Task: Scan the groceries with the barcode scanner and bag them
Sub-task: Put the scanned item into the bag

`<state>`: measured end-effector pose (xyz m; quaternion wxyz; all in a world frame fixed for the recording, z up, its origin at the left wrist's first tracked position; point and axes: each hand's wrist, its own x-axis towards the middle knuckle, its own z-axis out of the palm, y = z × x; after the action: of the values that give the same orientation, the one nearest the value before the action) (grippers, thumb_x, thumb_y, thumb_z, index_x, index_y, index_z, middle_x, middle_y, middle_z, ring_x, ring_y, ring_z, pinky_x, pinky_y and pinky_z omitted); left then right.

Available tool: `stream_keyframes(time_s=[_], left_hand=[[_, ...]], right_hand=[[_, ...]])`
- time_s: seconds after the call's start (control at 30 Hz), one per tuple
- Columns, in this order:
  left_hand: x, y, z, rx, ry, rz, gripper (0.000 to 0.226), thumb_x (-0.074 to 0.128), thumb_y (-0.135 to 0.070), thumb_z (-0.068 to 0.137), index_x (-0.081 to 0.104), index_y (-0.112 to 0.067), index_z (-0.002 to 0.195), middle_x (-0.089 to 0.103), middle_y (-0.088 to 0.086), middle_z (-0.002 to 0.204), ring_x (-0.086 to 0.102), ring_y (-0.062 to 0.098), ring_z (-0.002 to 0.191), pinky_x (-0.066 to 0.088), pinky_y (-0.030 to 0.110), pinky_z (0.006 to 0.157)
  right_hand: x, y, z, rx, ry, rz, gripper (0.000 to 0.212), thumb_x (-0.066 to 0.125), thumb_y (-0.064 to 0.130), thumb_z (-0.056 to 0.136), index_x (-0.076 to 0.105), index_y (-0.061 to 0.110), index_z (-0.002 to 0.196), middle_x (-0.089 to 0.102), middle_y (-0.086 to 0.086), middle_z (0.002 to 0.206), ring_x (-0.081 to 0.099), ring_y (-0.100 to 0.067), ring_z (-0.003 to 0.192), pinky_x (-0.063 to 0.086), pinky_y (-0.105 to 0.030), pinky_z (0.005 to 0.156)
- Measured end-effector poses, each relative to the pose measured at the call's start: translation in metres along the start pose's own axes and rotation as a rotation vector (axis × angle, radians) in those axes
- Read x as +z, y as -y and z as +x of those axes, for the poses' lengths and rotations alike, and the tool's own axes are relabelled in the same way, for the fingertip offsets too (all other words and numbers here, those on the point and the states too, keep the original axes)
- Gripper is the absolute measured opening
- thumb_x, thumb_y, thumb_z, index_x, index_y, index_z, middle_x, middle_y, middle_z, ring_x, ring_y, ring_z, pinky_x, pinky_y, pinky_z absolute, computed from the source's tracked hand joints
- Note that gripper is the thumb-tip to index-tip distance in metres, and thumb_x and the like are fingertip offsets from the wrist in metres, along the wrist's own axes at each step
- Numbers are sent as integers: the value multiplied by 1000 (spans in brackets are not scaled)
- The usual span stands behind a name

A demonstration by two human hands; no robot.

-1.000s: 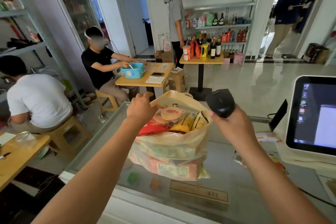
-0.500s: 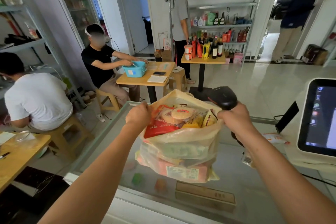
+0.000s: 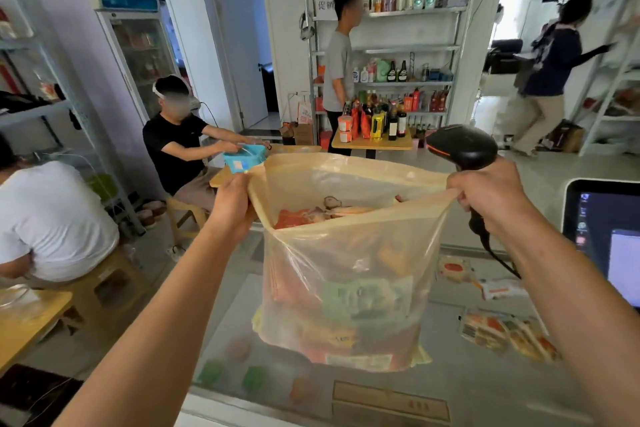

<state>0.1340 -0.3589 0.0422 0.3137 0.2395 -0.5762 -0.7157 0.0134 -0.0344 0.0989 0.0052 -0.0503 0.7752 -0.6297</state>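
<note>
Glass-topped counter [image 3: 450,388], below both hands. Loose snack packets [image 3: 509,331] lie on it, below and to the right of the right fingers. A translucent yellow plastic bag [image 3: 346,295] hangs between the two hands over the counter, its mouth stretched wide. Packaged groceries [image 3: 304,217] fill it, well below the rim. Whether its base touches the glass cannot be told.

Left hand [image 3: 232,208]: fingers curled, pinching the left rim of the bag. Right hand [image 3: 491,198]: fingers [image 3: 462,189] closed on the right rim and also wrapped around the handle of the black barcode scanner [image 3: 460,147], whose head rises just above them. A touchscreen terminal [image 3: 606,243] stands to the right of the right fingers. Beyond the fingers, well apart, a small table [image 3: 372,144] carries bottles.
</note>
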Motion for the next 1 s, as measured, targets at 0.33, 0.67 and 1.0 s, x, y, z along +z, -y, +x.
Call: stream_keyframes(time_s=[0.33,0.67,1.0], left_hand=[[-16,26,4,5,125,112,32,32,-11,103,41,-17,73,37,-3,54,35,12,52,39,21,46],[-11,59,15,19,72,778,24,45,-21,102,60,-7,88,56,7,79,53,23,75,41,33,66],[2,76,-10,706,656,1256,29,54,-30,98,58,-28,126,67,-3,121,62,18,109,50,38,94]], right_hand=[[-15,-14,-8,33,37,-74,23,65,-5,76,64,9,94,55,-10,63,47,-17,51,40,-29,50],[-10,-59,1,50,62,-95,21,65,-4,74,62,15,83,59,-8,68,54,-21,61,42,-30,60],[4,-77,-1,73,96,-149,29,67,-3,75,63,16,97,63,-6,79,59,-21,70,43,-29,60]])
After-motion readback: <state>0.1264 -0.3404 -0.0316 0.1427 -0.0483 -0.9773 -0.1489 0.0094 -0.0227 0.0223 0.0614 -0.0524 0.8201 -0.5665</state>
